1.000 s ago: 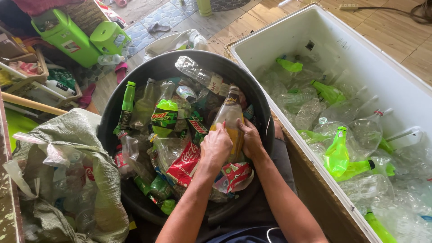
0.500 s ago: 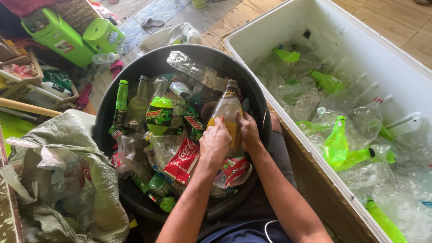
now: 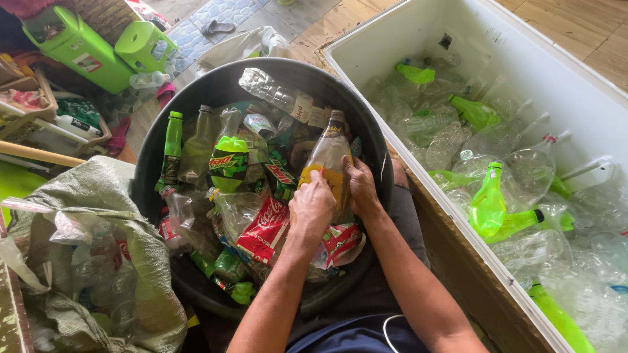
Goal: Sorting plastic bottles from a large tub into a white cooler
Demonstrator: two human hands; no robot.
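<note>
Over the big round black plastic tub (image 3: 147, 189) heaped with crushed bottles, little has changed: both hands still grip the same clear plastic bottle with a yellow label and brown cap (image 3: 329, 157), upright. Left hand (image 3: 312, 208) fingers pinch the label; right hand (image 3: 362, 189) fingers wrap its side.
</note>
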